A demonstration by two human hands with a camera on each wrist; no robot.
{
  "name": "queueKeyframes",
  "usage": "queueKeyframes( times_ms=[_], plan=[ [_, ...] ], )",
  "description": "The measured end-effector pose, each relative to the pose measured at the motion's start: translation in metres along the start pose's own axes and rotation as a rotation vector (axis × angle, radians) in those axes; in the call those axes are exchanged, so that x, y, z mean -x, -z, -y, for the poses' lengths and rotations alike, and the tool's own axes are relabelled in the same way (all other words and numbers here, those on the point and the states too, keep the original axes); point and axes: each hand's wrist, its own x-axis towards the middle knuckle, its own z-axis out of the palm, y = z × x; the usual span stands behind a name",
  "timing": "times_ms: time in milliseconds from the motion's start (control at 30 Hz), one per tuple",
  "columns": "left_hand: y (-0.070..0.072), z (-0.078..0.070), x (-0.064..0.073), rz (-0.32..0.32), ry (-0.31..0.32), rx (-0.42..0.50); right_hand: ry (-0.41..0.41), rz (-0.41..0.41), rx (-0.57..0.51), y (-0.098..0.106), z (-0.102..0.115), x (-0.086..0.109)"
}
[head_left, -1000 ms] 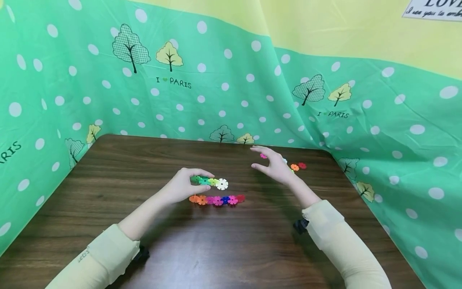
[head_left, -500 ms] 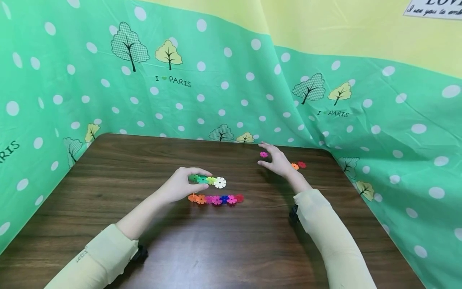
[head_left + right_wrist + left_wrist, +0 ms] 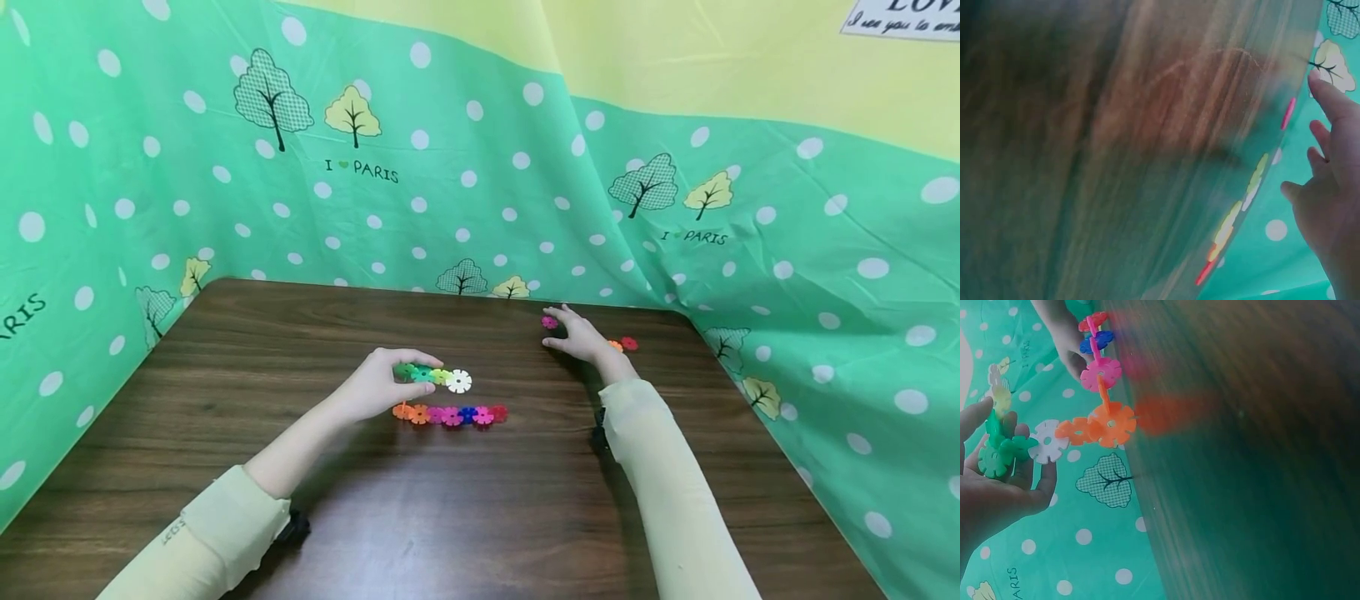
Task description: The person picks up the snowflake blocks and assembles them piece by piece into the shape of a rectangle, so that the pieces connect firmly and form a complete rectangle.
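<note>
My left hand [image 3: 373,387] grips the green end of a chain of flower-shaped snap pieces [image 3: 451,415] between thumb and fingers. In the left wrist view, the joined run goes from green pieces [image 3: 995,459] through a white one [image 3: 1049,441] and orange ones [image 3: 1112,424] to pink, blue and red. A yellow and a white piece [image 3: 459,382] stick out past the fingertips. My right hand [image 3: 583,337] hovers with spread fingers over loose flower pieces near the far edge. A pink piece [image 3: 550,322] lies by its fingertips, and nothing is seen in its grasp.
Loose orange and red pieces [image 3: 629,343] lie right of my right hand. Yellow and white pieces [image 3: 1249,187] show in the right wrist view. The brown wooden table [image 3: 450,517] ends against a green dotted cloth [image 3: 420,208].
My right hand has moved to the right over the loose pieces, and its forearm has swung left. The left hand stays nearly still with the chain.
</note>
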Motion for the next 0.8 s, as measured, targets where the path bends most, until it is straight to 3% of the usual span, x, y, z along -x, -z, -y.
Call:
queueKeyframes(
  times_ms=[200, 433, 633, 800],
  plan=[
    [0.000, 0.001, -0.001, 0.007, 0.000, 0.018, -0.076, 0.056, 0.030, -0.004, -0.005, -0.005],
    [0.000, 0.000, -0.001, 0.003, 0.015, 0.012, -0.004, 0.006, 0.006, -0.004, -0.008, -0.005],
    [0.005, -0.024, 0.008, 0.009, 0.020, 0.004, 0.008, -0.026, -0.069, -0.003, -0.002, -0.003],
    [0.008, -0.038, 0.013, 0.013, 0.011, 0.009, -0.005, 0.018, -0.063, -0.002, 0.003, -0.001]
  ],
)
